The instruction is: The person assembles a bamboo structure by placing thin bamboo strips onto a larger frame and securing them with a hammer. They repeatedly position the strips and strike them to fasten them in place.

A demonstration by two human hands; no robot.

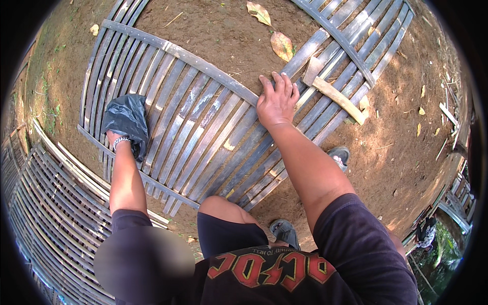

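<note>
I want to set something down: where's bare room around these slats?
Mostly bare soil lies between the slats and two large leaves, and from the hand tool to the small leaves. Crowded: slats around the black bag, tool and right hand.

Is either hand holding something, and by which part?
The black plastic bag covers the left hand, so its hold can't be told. The right hand holds nothing; it rests on bamboo slats.
</note>
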